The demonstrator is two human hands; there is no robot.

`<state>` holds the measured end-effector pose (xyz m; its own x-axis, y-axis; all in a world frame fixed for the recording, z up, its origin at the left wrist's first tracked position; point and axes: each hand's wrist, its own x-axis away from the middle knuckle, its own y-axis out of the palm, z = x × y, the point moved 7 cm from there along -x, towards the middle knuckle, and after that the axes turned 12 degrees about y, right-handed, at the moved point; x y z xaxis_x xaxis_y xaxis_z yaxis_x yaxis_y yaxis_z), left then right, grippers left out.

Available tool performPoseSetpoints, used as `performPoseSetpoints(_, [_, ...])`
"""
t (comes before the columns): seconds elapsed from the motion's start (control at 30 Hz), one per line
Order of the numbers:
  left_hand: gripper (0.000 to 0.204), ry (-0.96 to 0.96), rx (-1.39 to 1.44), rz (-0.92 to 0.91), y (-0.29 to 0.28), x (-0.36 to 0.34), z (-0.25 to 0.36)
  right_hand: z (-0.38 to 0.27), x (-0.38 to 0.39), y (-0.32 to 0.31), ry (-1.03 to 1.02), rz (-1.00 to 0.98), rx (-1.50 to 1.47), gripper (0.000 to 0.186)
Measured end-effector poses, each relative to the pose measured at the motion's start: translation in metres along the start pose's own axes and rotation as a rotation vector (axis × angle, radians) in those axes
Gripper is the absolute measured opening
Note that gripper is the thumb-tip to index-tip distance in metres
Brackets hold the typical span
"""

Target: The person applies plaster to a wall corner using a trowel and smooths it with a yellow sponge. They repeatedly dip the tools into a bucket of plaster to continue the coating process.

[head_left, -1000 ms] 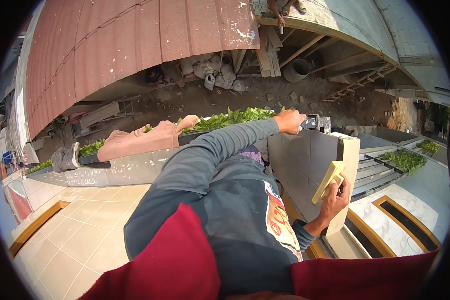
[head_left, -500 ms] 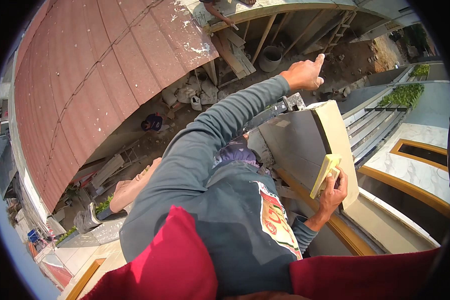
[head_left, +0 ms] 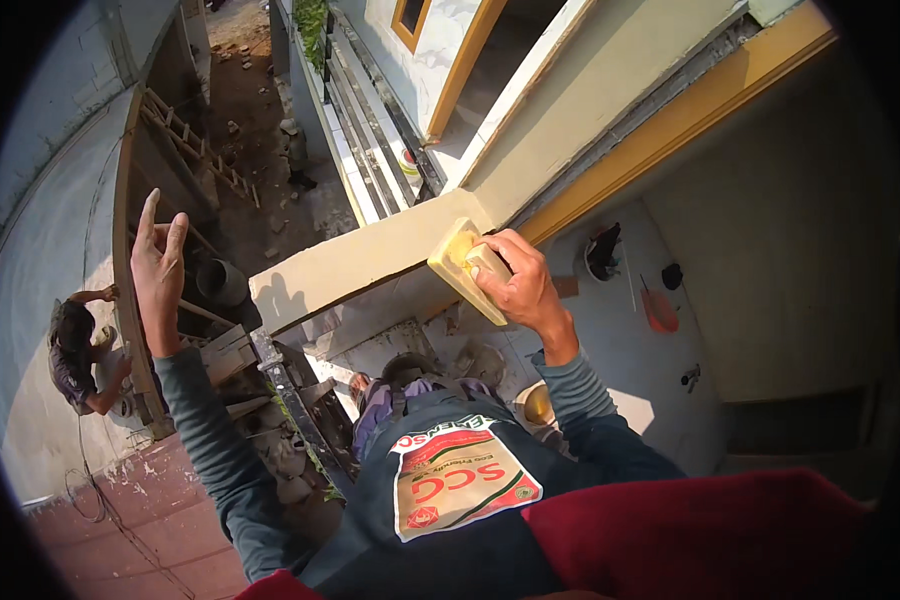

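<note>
Yellow float (head_left: 456, 262) in right hand (head_left: 525, 282), with fingers wrapped around handle (head_left: 483, 261); by cream ledge (head_left: 365, 248), contact unclear. Looks light, stiff, maybe gritty. Best to take by handle, keeping flat face free. Nothing in raised left hand (head_left: 160, 265); thumb and forefinger apart.

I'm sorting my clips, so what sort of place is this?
Probably a building site: a yellow float in the right hand, a ladder below, and a co-worker on a grey slab.
</note>
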<state>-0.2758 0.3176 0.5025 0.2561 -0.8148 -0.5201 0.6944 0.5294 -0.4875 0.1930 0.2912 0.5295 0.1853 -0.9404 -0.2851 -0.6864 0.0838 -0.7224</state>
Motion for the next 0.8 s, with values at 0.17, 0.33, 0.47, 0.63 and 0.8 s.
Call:
performPoseSetpoints(0.17, [0.052, -0.233, 0.141, 0.057, 0.039, 0.105, -0.077, -0.009, -0.002, -0.054, -0.02, 0.131, 0.182, 0.033])
performPoseSetpoints(0.33, [0.051, -0.475, 0.149, 0.088, 0.067, 0.229, -0.113, -0.027, -0.017, -0.071, -0.117, 0.17, 0.501, 0.033])
performPoseSetpoints(0.47, [0.057, -0.406, -0.018, 0.053, 0.077, 0.285, -0.081, -0.038, -0.033, -0.068, -0.163, 0.165, 0.706, 0.033])
performPoseSetpoints(0.63, [0.063, -0.434, -0.141, 0.113, 0.074, 0.293, -0.032, -0.028, -0.026, -0.063, -0.163, 0.119, 0.829, 0.037])
performPoseSetpoints(0.8, [0.065, -0.386, -0.194, 0.11, 0.073, 0.3, -0.029, 0.002, -0.01, -0.035, -0.111, 0.037, 0.93, 0.043])
